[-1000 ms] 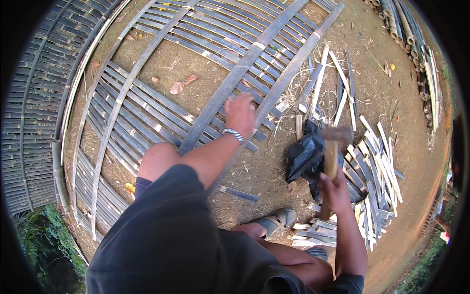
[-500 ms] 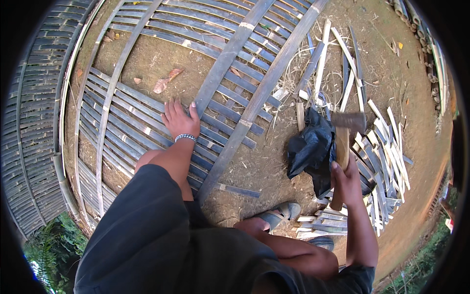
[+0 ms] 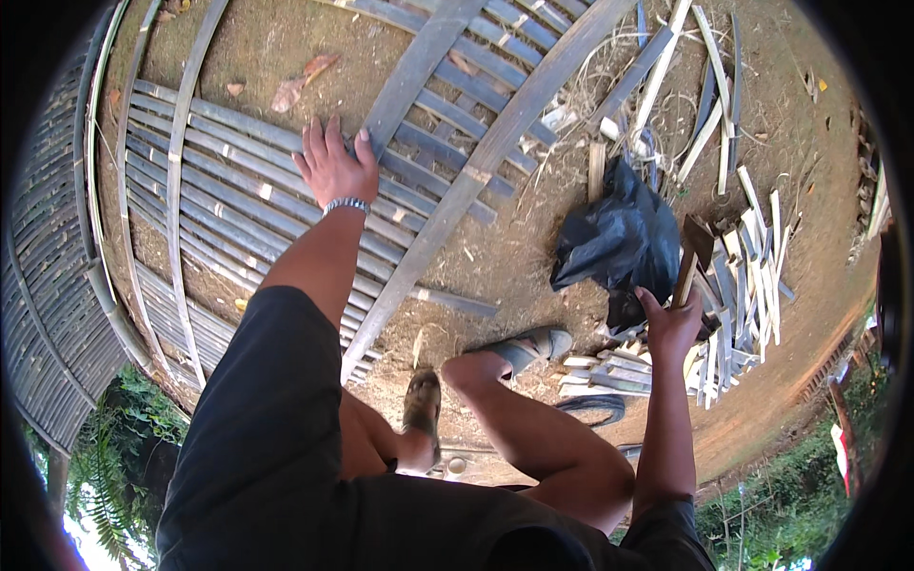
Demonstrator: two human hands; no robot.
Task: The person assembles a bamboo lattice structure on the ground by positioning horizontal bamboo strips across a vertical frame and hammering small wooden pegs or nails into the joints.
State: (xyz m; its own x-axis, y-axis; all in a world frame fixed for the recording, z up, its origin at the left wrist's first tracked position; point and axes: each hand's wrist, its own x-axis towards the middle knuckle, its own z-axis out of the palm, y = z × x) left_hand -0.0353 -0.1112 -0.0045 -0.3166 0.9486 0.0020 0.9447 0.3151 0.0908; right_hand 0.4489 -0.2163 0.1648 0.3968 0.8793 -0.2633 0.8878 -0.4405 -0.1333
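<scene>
My left hand [image 3: 340,171] lies flat with fingers spread on a panel of dark bamboo slats [image 3: 249,195], beside a wider bamboo strip [image 3: 411,81] crossing them. A metal bracelet circles that wrist. At the right, my right hand [image 3: 674,325] is wrapped round the wooden handle of a hatchet [image 3: 700,240], whose dark metal head points up. The hatchet is raised over a crumpled black plastic bag [image 3: 624,228] and a pile of split bamboo pieces [image 3: 738,285]. Part of the handle is hidden by my fingers.
Long bamboo strips [image 3: 662,71] and shavings lie on the bare earth at the far right. Another slatted bamboo panel [image 3: 57,247] stands at the left. My sandalled feet [image 3: 528,350] are beside the near edge of the panel. A dark coil [image 3: 595,407] lies near the bamboo pile.
The view has shifted, showing more of my legs and both feet. My left hand stays flat on the slats. The hatchet in my right hand has turned, its head now tilted away to the right.
</scene>
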